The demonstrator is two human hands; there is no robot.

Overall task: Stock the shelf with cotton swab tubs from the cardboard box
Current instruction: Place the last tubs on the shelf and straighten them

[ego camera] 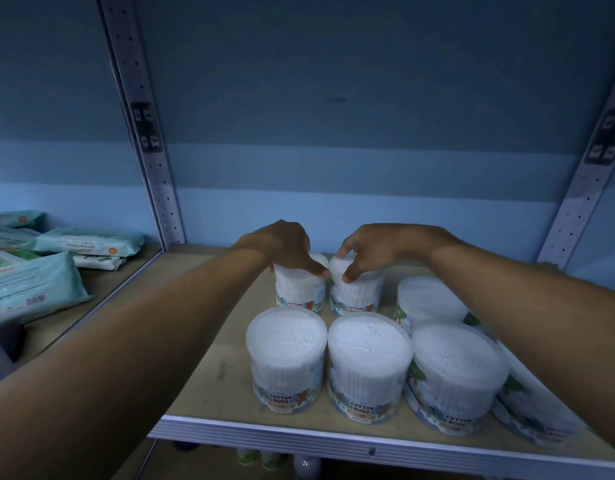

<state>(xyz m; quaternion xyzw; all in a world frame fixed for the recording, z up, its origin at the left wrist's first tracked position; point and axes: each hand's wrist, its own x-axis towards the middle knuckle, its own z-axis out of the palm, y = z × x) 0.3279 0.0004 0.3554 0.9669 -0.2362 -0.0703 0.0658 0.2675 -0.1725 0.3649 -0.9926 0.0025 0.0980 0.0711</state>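
Cotton swab tubs on shelf [209,375]: left hand [285,249] grips back-left tub [299,289]; right hand [371,251] grips adjacent tub [356,292], the two tubs touching.

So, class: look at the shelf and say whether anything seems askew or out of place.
The cotton bud tubs stand upright in tidy rows on the shelf; the left hand and right hand each grip a back tub. Only the wipe packs in the next bay look odd, heaped at angles rather than faced up.

Clear glossy plastic tubs [287,362] — matt, scuffed wood-look shelf [212,368].
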